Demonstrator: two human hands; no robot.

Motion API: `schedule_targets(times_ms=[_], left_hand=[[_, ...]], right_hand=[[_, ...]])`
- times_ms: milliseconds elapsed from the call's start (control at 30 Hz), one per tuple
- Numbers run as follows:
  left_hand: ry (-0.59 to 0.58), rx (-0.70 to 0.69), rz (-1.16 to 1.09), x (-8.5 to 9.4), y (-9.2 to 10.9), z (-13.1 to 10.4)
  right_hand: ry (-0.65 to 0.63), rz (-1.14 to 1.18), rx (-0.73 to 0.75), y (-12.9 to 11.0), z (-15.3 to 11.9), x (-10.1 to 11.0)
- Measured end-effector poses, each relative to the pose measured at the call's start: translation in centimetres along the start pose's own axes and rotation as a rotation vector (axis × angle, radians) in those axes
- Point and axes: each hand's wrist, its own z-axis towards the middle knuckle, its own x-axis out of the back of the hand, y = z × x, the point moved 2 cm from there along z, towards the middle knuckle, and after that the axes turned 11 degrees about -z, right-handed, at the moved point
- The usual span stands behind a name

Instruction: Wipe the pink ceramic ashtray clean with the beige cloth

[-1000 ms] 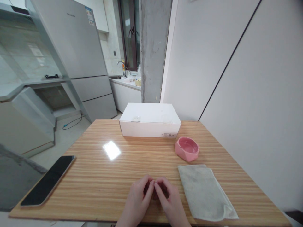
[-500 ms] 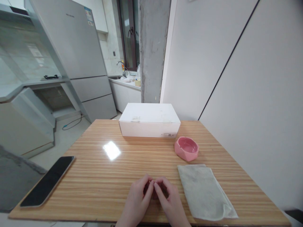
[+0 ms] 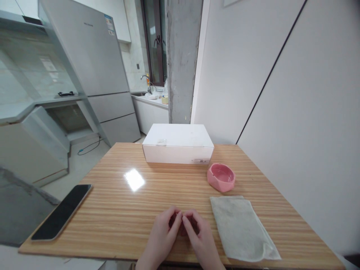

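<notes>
A: Where are the person's hands, and how do the fingers stand?

B: The left hand (image 3: 164, 229) and the right hand (image 3: 200, 231) are together at the lower centre of the frame, over the striped wood-grain bench (image 3: 135, 210). The fingers (image 3: 176, 225) curl inward and the tips meet; whether they pinch anything small, nobody could tell from this angle.

A: What lies nearest?

B: The folded, pale grey-green cloth (image 3: 242, 227), flat at the lower right of the frame, just beside the right hand but apart from it. Above it, right of centre, stands the pink, faceted, glossy bowl (image 3: 222, 185).

A: What could go wrong there?

B: A sideways slip of the right wrist could rumple the cloth — its layers look loose, and a lower corner is buckled. A careless reach across it might knock the bowl, which would probably slide on so smooth a bench.

A: And on the left?

B: The flat, black, rectangular phone (image 3: 62, 214) lies near the bench's edge at the lower left — a sweeping left forearm could push it off.
</notes>
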Motion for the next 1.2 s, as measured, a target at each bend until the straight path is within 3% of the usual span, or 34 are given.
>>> schedule_targets(times_ms=[100, 200, 333, 400, 467, 567, 700, 833, 1000, 1100, 1200], left_hand=[[0.019, -0.003, 0.047, 0.0, 0.6, 0.4], [0.049, -0.061, 0.073, 0.0, 3.2, 1.7], [-0.018, -0.303, 0.023, -1.2, 8.2, 5.7], [-0.097, -0.399, -0.036, -2.7, 9.4, 8.4], [-0.128, -0.436, -0.056, -4.4, 9.0, 11.4], [-0.269, -0.363, -0.005, -7.2, 6.1, 15.4], [-0.32, -0.251, -0.049, -9.6, 2.3, 18.4], [-0.301, -0.256, -0.183, -10.6, 1.2, 19.0], [-0.274, -0.264, -0.196, -10.8, 1.8, 18.6], [-0.247, -0.281, -0.179, -10.3, 2.7, 18.0], [-0.223, -0.313, -0.163, -8.6, 3.8, 16.8]], right_hand=[[0.023, 0.006, 0.016, 0.0, -0.2, 0.0], [0.064, 0.032, 0.002, 0.5, -0.6, 0.0], [0.13, 0.097, -0.022, 1.4, -1.0, -0.1], [0.153, 0.084, -0.024, 1.6, -1.0, -0.1], [0.166, 0.066, -0.024, 1.8, -0.9, -0.1], [0.163, 0.051, -0.013, 1.8, -0.8, -0.1], [0.141, 0.028, 0.009, 1.7, -0.8, -0.2], [0.114, 0.001, 0.001, 1.7, -0.7, -0.4], [0.131, 0.006, -0.004, 1.7, -0.6, -0.5], [0.134, 0.018, -0.001, 1.5, -0.7, -0.4], [0.124, 0.022, -0.003, 1.2, -0.7, -0.2]])
